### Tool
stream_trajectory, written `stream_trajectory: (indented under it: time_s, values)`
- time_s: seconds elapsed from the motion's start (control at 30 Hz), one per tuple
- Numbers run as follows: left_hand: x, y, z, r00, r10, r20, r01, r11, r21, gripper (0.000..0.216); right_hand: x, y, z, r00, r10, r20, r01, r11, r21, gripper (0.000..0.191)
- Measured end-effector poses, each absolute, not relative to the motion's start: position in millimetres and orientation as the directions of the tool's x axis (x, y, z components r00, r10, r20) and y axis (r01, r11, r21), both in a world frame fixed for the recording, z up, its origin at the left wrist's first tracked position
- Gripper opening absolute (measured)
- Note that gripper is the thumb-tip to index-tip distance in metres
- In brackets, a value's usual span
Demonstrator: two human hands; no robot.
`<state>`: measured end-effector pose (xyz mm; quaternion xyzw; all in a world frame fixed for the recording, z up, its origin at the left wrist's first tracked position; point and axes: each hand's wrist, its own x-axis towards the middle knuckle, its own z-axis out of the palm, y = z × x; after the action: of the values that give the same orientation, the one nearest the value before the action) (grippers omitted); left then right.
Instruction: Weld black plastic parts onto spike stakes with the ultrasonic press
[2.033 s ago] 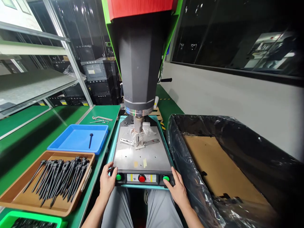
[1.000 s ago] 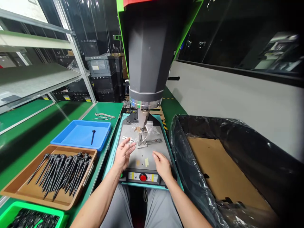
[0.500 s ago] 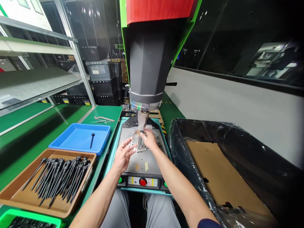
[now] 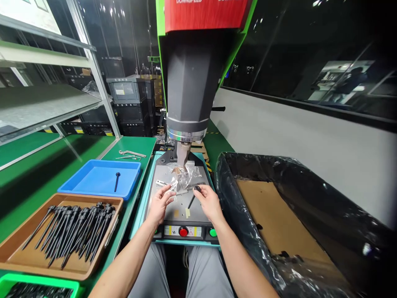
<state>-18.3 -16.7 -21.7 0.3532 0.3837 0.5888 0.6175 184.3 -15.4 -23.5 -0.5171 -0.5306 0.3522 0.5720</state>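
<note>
Between the thumb and fingers of my right hand (image 4: 210, 202), a thin black rod with a wider head (image 4: 191, 201) is pinched, slanting down to the left over the metal base plate (image 4: 172, 213). My left hand (image 4: 159, 205) is at the left side of the plate, fingers slightly curled and apart, with nothing visibly held. Just beyond its fingertips, crumpled clear plastic film (image 4: 192, 173) surrounds the fixture and partly hides it. Directly above stands the metal tip (image 4: 182, 155) of the press head (image 4: 189, 82).
To the left, a brown tray (image 4: 34, 265) holds many similar black rods, and a blue tray (image 4: 93, 176) holds one. A green bin (image 4: 40, 280) has small black parts. On the right is a plastic-lined box (image 4: 266, 223). Red button (image 4: 183, 231) and green button (image 4: 212, 232) are in front.
My right hand has drawn back from the fixture toward me and to the right, bringing the black rod out. The left hand has shifted only slightly, its fingers curling a little more.
</note>
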Motion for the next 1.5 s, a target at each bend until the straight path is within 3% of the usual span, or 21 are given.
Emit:
stream_trajectory:
  time_s: [0.27,0.33,0.47,0.57,0.83,1.0,1.13,1.33,1.43,1.5]
  values:
    - [-20.7,-49.8,-43.9,0.144,0.956,-0.256,-0.255,0.286,0.924,0.046,180.5,-87.5,-4.1,0.106,0.933,0.344,0.266,0.306,-0.914,0.030]
    - [-19.6,-66.3,-40.6,0.174,0.972,-0.161,-0.163,0.189,0.968,0.041,171.8,-96.1,0.6,0.068,0.931,0.358,0.240,0.333,-0.912,0.030]
    - [-14.8,-96.2,-25.2,0.252,0.962,0.110,-0.045,-0.102,0.994,0.037,152.1,-103.4,3.0,0.028,0.947,0.319,-0.004,0.320,-0.948,0.031]
    - [-14.3,-109.9,-15.9,0.261,0.956,0.137,0.041,-0.153,0.987,0.018,140.7,-104.3,3.7,0.032,0.968,0.248,-0.161,0.250,-0.955,0.036]
    - [-26.6,-134.8,7.9,0.355,0.933,-0.057,-0.147,0.117,0.982,0.028,122.2,-111.8,0.4,-0.204,0.978,-0.046,-0.223,-0.092,-0.971,0.042]
    - [-39.7,-141.5,10.7,0.333,0.940,-0.078,-0.160,0.137,0.978,0.030,107.7,-115.1,2.9,-0.204,0.978,-0.037,-0.302,-0.099,-0.948,0.036]
    - [-53.1,-148.4,6.5,0.269,0.960,-0.079,-0.113,0.113,0.987,0.028,89.3,-113.5,6.8,-0.216,0.976,0.011,-0.265,-0.048,-0.963,0.033]
    - [-103.1,-163.1,22.6,0.179,0.984,0.025,0.259,-0.072,0.963,0.023,44.4,-107.7,3.6,-0.264,0.964,0.031,-0.170,-0.015,-0.985,0.043]
    - [-155.7,-163.3,36.6,0.028,0.998,0.048,0.527,-0.056,0.848,0.013,39.7,-108.1,0.5,-0.320,0.947,-0.019,-0.169,-0.077,-0.983,0.053]
    - [-197.0,-158.3,41.4,-0.119,0.990,0.072,0.718,0.036,0.695,0.011,47.8,-109.6,-3.0,-0.327,0.944,-0.045,-0.156,-0.101,-0.983,0.055]
